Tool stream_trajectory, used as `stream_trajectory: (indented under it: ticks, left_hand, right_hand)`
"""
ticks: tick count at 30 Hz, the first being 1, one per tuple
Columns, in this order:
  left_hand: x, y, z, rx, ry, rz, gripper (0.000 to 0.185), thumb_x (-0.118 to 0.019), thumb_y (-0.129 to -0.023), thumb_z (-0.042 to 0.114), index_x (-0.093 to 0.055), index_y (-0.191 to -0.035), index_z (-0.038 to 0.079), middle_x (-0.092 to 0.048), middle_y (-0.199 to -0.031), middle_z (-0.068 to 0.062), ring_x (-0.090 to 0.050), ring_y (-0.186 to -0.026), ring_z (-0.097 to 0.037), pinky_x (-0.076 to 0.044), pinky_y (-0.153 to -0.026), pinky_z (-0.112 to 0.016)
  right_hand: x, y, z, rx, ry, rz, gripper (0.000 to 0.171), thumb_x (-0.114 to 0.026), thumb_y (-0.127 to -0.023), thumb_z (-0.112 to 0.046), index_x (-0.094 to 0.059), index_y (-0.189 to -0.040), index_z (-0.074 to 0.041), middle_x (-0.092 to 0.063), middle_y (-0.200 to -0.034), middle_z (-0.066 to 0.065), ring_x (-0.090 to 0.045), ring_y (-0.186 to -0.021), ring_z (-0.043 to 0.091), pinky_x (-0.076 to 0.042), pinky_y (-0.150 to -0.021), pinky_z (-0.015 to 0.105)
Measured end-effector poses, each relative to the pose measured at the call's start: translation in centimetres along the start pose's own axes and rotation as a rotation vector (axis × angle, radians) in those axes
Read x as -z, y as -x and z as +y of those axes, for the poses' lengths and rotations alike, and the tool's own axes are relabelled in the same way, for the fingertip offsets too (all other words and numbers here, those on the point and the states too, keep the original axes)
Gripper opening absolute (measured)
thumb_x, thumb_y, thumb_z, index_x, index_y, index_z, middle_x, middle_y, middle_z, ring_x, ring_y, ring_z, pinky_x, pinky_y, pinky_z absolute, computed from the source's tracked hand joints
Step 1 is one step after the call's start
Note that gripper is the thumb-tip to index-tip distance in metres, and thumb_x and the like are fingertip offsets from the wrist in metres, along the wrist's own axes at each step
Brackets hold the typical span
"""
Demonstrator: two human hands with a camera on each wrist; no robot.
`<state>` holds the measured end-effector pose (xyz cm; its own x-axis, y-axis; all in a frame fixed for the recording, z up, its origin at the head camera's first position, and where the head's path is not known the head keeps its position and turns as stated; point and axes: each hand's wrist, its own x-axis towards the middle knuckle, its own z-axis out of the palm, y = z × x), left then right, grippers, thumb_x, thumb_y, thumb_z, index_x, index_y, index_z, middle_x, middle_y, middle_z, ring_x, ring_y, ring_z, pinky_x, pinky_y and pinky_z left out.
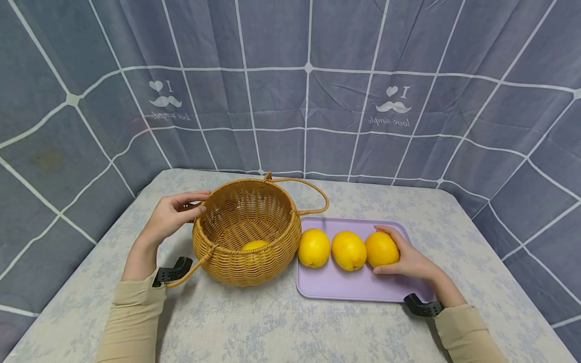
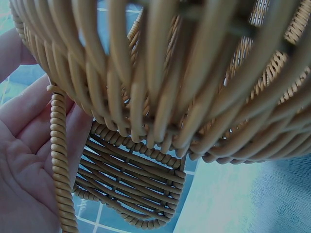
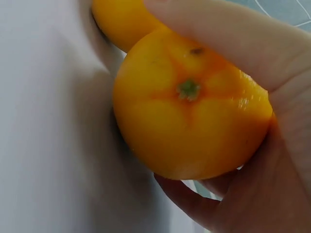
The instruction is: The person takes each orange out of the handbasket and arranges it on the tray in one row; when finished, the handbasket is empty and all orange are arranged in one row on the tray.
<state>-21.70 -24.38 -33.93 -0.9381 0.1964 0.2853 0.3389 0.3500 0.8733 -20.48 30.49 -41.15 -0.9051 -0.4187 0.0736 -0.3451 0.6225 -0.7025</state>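
Observation:
A woven wicker basket [image 1: 247,229] stands left of centre on the table with one yellow fruit [image 1: 255,245] inside. My left hand [image 1: 174,214] holds its left rim; in the left wrist view the basket's weave [image 2: 160,77] fills the frame, with my palm [image 2: 24,160] beside the coiled handle [image 2: 60,160]. Three yellow fruits lie in a row on a lilac tray [image 1: 358,282]. My right hand [image 1: 408,257] curls round the rightmost fruit [image 1: 381,248], which still rests on the tray. The right wrist view shows that fruit [image 3: 189,116] with its green stem, fingers wrapped above and below.
The middle fruit [image 1: 348,250] and left fruit [image 1: 313,247] sit close together beside the basket. A second basket handle [image 1: 313,194] arcs over the tray's back edge. A blue checked cloth wall [image 1: 308,91] surrounds the table on three sides.

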Motion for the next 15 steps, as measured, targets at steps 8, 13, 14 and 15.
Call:
stream_trajectory:
  ticks: [8,13,14,15]
  left_hand:
    - [0.05,0.00,-0.07,-0.002,-0.009,-0.001,0.037,-0.066,-0.090,0.016,-0.060,-0.119,-0.006,-0.060,-0.123,0.005,-0.061,-0.092,-0.003,-0.052,-0.070,-0.020]
    - [0.03,-0.03,-0.13,-0.007,-0.011,-0.001,0.037,-0.066,-0.090,0.015,-0.061,-0.119,-0.006,-0.059,-0.123,0.005,-0.061,-0.091,-0.003,-0.052,-0.070,-0.019]
    - [0.02,-0.04,-0.14,-0.008,-0.011,-0.001,0.037,-0.066,-0.090,0.015,-0.061,-0.119,-0.006,-0.059,-0.123,0.005,-0.061,-0.091,-0.003,-0.052,-0.070,-0.019]
    - [0.02,-0.05,-0.14,-0.008,-0.009,-0.001,0.037,-0.066,-0.089,0.015,-0.061,-0.119,-0.006,-0.060,-0.123,0.006,-0.061,-0.091,-0.003,-0.052,-0.070,-0.020]
  right_hand:
    - [0.28,0.04,-0.39,0.003,-0.024,0.029,0.095,-0.086,-0.068,-0.028,-0.030,-0.144,-0.020,-0.035,-0.142,0.011,-0.045,-0.109,0.027,-0.041,-0.086,0.048]
    - [0.32,0.03,-0.43,-0.009,-0.038,0.036,0.093,-0.085,-0.069,-0.029,-0.031,-0.144,-0.021,-0.037,-0.139,0.013,-0.047,-0.104,0.028,-0.043,-0.083,0.046]
    - [0.33,0.03,-0.45,-0.010,-0.041,0.039,0.092,-0.085,-0.069,-0.029,-0.031,-0.143,-0.021,-0.038,-0.138,0.013,-0.048,-0.103,0.028,-0.044,-0.082,0.045]
    - [0.33,0.02,-0.45,-0.010,-0.045,0.042,0.092,-0.085,-0.069,-0.028,-0.032,-0.143,-0.021,-0.039,-0.136,0.013,-0.048,-0.103,0.028,-0.044,-0.081,0.045]
